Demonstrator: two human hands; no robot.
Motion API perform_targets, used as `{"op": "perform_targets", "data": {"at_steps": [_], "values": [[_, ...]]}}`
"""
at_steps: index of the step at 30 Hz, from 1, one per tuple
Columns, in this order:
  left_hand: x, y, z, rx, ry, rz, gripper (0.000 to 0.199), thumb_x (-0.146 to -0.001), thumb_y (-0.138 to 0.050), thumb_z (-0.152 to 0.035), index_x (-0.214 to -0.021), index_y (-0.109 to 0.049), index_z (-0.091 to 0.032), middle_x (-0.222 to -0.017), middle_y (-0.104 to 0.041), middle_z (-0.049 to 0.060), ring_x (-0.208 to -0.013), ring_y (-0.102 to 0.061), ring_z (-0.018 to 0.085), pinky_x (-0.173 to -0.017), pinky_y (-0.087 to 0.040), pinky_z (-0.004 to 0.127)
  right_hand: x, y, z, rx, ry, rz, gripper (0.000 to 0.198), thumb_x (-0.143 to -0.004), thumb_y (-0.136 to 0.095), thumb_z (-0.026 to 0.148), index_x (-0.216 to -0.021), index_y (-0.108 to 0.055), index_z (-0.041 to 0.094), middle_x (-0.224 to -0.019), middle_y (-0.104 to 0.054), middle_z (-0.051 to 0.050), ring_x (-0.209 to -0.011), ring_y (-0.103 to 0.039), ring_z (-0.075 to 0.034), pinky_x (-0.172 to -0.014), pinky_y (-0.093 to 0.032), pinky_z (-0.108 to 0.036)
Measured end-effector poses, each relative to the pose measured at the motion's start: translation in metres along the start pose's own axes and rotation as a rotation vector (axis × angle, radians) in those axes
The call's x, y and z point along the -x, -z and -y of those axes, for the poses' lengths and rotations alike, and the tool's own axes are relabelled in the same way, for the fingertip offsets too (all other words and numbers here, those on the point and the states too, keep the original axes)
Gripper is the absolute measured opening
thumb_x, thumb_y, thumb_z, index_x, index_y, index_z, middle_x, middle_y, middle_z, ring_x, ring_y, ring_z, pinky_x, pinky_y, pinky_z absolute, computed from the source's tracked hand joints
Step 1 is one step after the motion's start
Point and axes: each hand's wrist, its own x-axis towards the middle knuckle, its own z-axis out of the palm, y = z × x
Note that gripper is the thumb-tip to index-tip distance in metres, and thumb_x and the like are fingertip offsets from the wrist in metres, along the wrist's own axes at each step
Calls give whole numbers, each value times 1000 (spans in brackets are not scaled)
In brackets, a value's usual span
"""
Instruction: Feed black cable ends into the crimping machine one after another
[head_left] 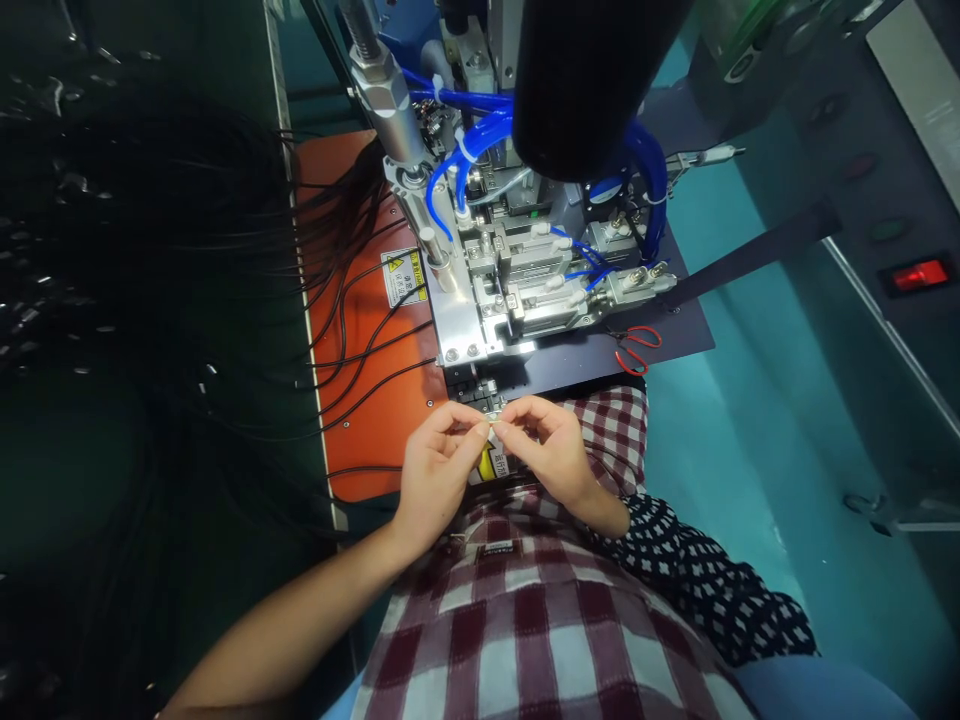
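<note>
My left hand point(442, 458) and my right hand point(550, 450) meet fingertip to fingertip at the near end of a metal machine point(517, 270). Between their thumbs and forefingers they pinch a small pale thin piece point(493, 421), mostly covered by the fingers and too small to name. Just beyond the fingertips is a narrow black and metal fixture point(480, 385) of the machine. Below the hands a label with a yellow arrow point(487, 465) shows in part.
Black cables point(352, 340) run across an orange plate point(390, 400) to a dark bundle at left. Red-handled scissors point(637, 348) lie on the dark base plate right of the machine. Blue air tubes point(487, 130) loop above. A black cylinder point(592, 80) overhangs the top. A red switch point(921, 274) glows at right.
</note>
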Motion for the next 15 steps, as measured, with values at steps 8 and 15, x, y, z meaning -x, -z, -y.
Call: {"op": "perform_targets", "data": {"at_steps": [8, 15], "values": [[0, -1, 0, 35, -5, 1, 16, -84, -65, -30, -79, -59, -16, -57, -46, -6, -48, -37, 4, -45, -30, 15, -1, -2, -2, -25, -5, -2, 8, -74, -69, 22, -70, -63, 18, -66, -62, 1, -57, -55, -11, -56, -47, -25], [0, -1, 1, 44, 5, -5, 18, -84, -66, -31, -80, -58, -16, -54, -44, -8, -46, -35, 3, -44, -28, 14, 0, 2, -1, -4, 13, 17, 7, -76, -69, 23, -75, -65, 17, -70, -65, 0, -60, -57, -11, -58, -48, -25]]}}
